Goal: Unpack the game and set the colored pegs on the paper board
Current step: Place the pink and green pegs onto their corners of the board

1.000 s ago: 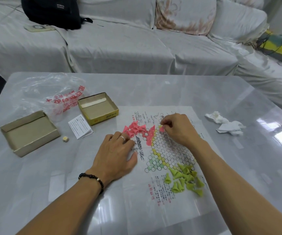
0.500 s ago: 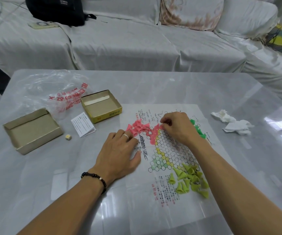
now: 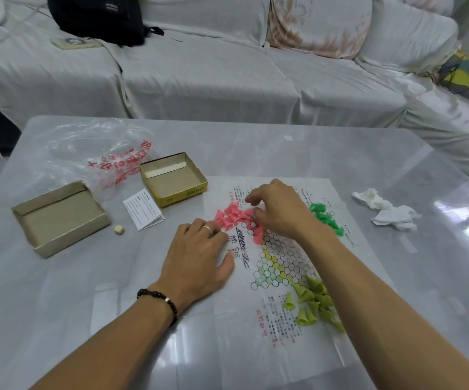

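The pink pegs (image 3: 234,216) are small cone-shaped plastic pieces, judged very light, hard and smooth; most lie tipped in a loose heap at the far left corner of the hexagon grid on the paper board (image 3: 278,257). Each would best be taken by its narrow stem between thumb and forefinger, so the flared base can be stood on a printed circle. Being so light, they would likely topple or skid at a slight knock. The paper itself is thin and creased, and looks apt to slide on the glossy worktop (image 3: 312,153).

The right hand (image 3: 277,211) hovers over the near edge of the pink heap, its fingers curled downward, the tips at the pegs; whether its grip pinches one cannot be told, as the knuckles hide the tips. The left hand (image 3: 196,261) lies flat on the board's left margin, fingers spread and pressing the sheet down, its fingertips just beside the heap.

Dark green pegs (image 3: 326,218) lie just right of the right wrist; yellow-green pegs (image 3: 313,304) are heaped near the board's near side.
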### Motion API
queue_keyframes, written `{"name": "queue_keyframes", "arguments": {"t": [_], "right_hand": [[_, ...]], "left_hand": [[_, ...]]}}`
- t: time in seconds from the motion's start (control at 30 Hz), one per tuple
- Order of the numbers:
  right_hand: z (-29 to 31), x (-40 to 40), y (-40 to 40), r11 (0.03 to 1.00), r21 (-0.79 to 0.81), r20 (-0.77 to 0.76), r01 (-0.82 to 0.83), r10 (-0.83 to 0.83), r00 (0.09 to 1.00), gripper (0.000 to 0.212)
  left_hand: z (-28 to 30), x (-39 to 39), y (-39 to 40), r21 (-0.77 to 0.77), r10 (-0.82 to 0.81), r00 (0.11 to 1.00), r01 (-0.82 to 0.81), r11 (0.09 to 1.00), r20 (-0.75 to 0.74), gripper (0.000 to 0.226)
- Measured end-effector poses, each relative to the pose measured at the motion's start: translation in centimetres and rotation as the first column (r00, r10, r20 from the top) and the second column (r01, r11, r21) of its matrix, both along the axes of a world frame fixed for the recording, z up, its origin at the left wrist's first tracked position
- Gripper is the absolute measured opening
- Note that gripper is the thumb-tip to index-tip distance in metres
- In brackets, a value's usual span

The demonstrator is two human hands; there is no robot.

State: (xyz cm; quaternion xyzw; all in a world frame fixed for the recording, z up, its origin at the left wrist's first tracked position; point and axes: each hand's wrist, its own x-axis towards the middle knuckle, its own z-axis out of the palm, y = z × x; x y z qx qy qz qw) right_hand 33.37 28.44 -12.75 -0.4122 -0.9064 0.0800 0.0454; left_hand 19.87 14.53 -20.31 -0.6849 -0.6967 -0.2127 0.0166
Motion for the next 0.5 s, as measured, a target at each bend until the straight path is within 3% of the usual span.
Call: {"name": "queue_keyframes", "arguments": {"t": [0.4,0.5], "right_hand": [[-0.6,-2.1,1.4,0.999,-0.020,0.186,-0.050,0.053,0.981,0.024],[-0.2,-1.7,1.5,1.000,0.019,0.094,0.005,-0.006,0.996,0.032]], "left_hand": [[0.0,0.1,0.5,-0.008,-0.014,0.999,0.014,1.000,-0.040,0.033],[0.0,0.1,0.4,-0.007,-0.019,0.999,0.018,1.000,-0.051,0.031]]}}
